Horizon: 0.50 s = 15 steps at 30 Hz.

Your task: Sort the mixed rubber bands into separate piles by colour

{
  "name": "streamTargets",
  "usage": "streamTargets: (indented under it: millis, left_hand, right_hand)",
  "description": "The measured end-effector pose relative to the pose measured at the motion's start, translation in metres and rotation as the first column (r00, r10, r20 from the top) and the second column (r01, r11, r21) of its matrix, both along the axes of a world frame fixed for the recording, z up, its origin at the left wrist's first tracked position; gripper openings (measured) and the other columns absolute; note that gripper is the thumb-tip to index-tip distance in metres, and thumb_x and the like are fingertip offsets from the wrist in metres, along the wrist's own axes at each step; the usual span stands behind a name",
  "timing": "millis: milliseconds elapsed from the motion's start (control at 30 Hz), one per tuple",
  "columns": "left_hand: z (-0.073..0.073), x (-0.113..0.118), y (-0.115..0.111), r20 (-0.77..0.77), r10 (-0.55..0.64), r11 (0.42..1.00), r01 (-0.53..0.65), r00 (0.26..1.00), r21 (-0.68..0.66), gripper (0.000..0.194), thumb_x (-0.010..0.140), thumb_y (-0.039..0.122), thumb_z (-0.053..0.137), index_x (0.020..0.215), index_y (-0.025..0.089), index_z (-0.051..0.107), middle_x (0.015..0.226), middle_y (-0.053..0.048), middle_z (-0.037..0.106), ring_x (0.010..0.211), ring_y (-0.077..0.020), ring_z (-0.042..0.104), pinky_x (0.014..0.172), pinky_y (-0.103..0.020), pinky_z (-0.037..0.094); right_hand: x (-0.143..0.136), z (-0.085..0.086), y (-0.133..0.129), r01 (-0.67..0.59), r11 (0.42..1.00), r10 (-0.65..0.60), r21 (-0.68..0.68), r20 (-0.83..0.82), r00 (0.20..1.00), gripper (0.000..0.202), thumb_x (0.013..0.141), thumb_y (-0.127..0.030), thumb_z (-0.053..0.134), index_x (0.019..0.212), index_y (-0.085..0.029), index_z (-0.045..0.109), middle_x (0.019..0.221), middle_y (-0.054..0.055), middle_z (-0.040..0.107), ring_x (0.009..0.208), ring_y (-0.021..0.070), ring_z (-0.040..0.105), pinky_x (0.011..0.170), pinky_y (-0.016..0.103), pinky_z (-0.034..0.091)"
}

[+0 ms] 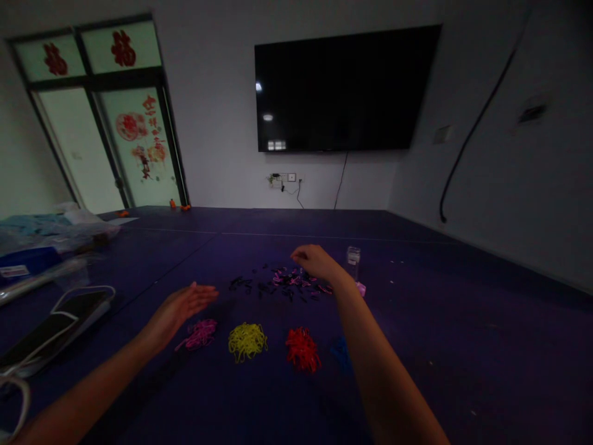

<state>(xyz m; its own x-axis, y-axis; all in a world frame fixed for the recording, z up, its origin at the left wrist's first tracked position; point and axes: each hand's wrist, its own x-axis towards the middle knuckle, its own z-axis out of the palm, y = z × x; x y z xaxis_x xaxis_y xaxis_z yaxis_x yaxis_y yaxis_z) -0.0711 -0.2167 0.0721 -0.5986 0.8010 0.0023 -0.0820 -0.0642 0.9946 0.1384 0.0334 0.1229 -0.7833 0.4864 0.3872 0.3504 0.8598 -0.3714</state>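
My left hand hovers with its fingers stretched out, just above a small heap of pink bands. My right hand is over the far part of a loose scatter of black and pink loops; its fingers are bent down and closed together, and anything in them is too small or hidden to name. Nearer to me lie a yellow heap of bands, a red heap of bands and a blue heap, partly covered by my right forearm.
A clear container stands beyond my right wrist, with a small pink object beside it. On the left are a power strip-like device with a white cord, a blue box and plastic wrapping. A purple surface spreads beneath everything.
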Motion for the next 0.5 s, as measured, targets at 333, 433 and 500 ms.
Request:
streamTargets:
  millis: [333,433,500]
  left_hand:
    - [0.036,0.032,0.091,-0.133,0.072,0.963,-0.034,0.989,0.267,0.020,0.075,0.030,0.058,0.081,0.012,0.066,0.079,-0.009,0.070,0.078,-0.0208,0.064,0.080,-0.034,0.047]
    - [0.028,0.042,0.134,-0.340,0.021,0.996,0.012,0.940,0.094,0.008,0.070,0.021,0.061,0.071,0.015,0.067,0.074,-0.007,0.068,0.082,-0.0219,0.062,0.079,-0.031,0.045]
    - [0.019,0.046,0.160,-0.479,-0.072,0.997,0.049,0.875,-0.060,0.009,0.066,0.010,0.062,0.061,0.018,0.064,0.076,-0.007,0.068,0.095,-0.0238,0.058,0.085,-0.030,0.043]
  right_hand:
    - [0.012,0.000,0.013,0.142,0.990,-0.142,0.005,0.081,0.987,0.024,0.078,-0.010,0.050,0.091,-0.013,0.070,0.091,0.008,0.070,0.085,0.0163,0.062,0.072,0.021,0.042]
    - [0.011,-0.001,0.013,0.139,0.990,-0.139,0.000,0.101,0.985,0.026,0.078,-0.010,0.050,0.092,-0.014,0.070,0.093,0.008,0.070,0.087,0.0165,0.062,0.073,0.021,0.043]
    - [0.007,-0.004,0.013,0.137,0.991,-0.136,0.001,0.114,0.984,0.026,0.078,-0.010,0.049,0.093,-0.013,0.070,0.092,0.008,0.070,0.086,0.0166,0.063,0.072,0.021,0.043]
